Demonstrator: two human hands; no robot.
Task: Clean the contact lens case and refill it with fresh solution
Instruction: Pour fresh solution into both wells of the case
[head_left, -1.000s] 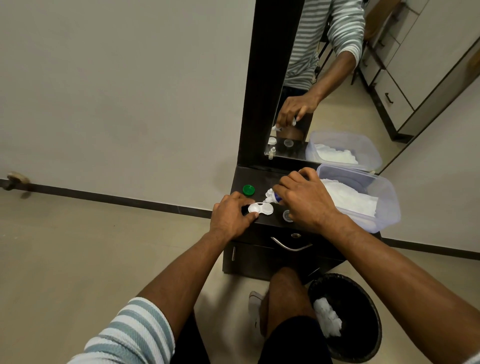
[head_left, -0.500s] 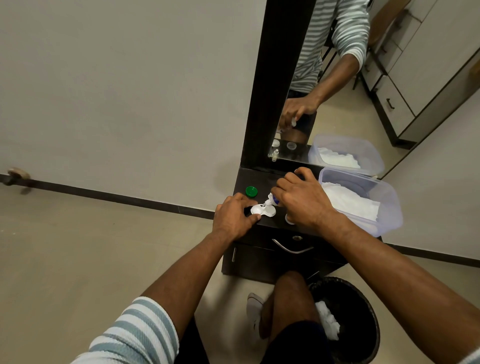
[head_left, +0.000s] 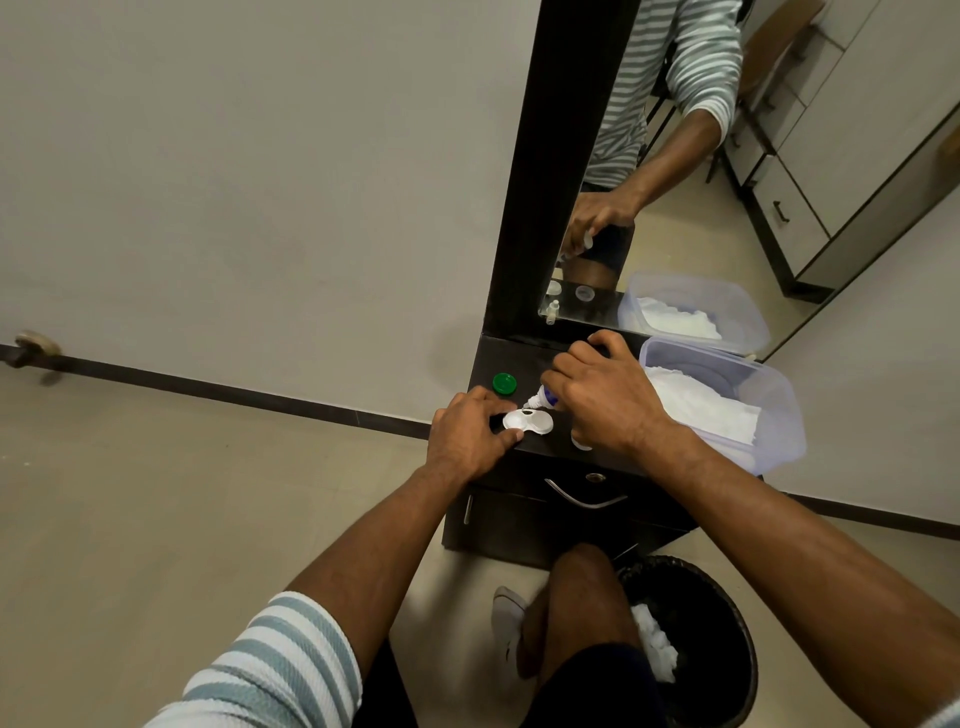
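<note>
A white contact lens case (head_left: 529, 420) lies open on the dark cabinet top (head_left: 524, 358). My left hand (head_left: 470, 436) pinches its left end between thumb and fingers. My right hand (head_left: 605, 400) grips a small solution bottle (head_left: 543, 399), tilted so the white nozzle points down at the case. A green cap (head_left: 504, 383) sits behind the case. A white cap (head_left: 579, 441) peeks out under my right hand.
A clear plastic tub (head_left: 779, 410) holding white tissue stands at the right of the cabinet. A mirror (head_left: 675, 156) rises behind it. A black bin (head_left: 727, 613) with used tissue stands on the floor beside my knee. The drawer handle (head_left: 584, 498) faces me.
My right hand has tipped the bottle nozzle closer down over the case. My left hand keeps its hold on the case.
</note>
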